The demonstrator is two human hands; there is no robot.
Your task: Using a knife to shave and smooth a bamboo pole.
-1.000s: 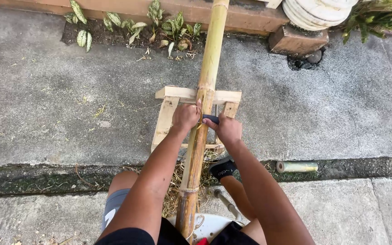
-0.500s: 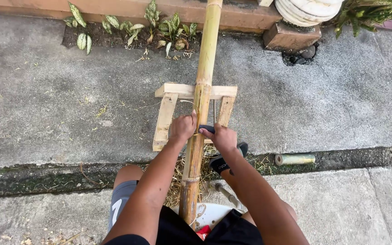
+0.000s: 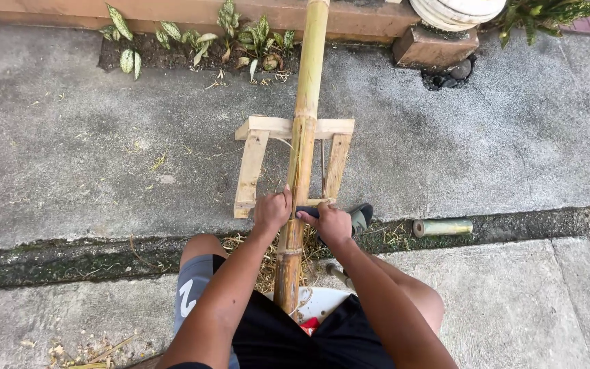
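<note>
- Bamboo pole (image 3: 303,147) ran straight away from me in the head view, its far end toward the planter edging (image 3: 172,12) and its near end between my knees, over a white dish (image 3: 322,301).
- I saw it resting across a small wooden stand (image 3: 257,160) on the concrete (image 3: 69,150), touching the top crossbar.
- My left hand (image 3: 272,210) was curled against the left side of the pole, fingers closed around what I took to be one end of a blade; the tool itself was mostly hidden.
- My right hand (image 3: 332,223) was closed on a dark handle (image 3: 308,212) that touched the pole's right side, so both hands seemed to grip one tool laid across the bamboo.
- A dark sandal (image 3: 360,217) sat just beside the right hand, at the foot of the stand.
- I judged the work partly done: pale fibrous shavings (image 3: 261,256) lay on the ground under the pole near my legs, and the stretch near my hands looked browner and rougher than the greenish length beyond the stand.
- The far length looked unworked, as far as I could tell; most of the pole seemed left.
- A short cut bamboo piece (image 3: 443,227) lay well apart to the right, along the joint in the paving.
- Leafy plants (image 3: 247,34) grew at the far edge.
</note>
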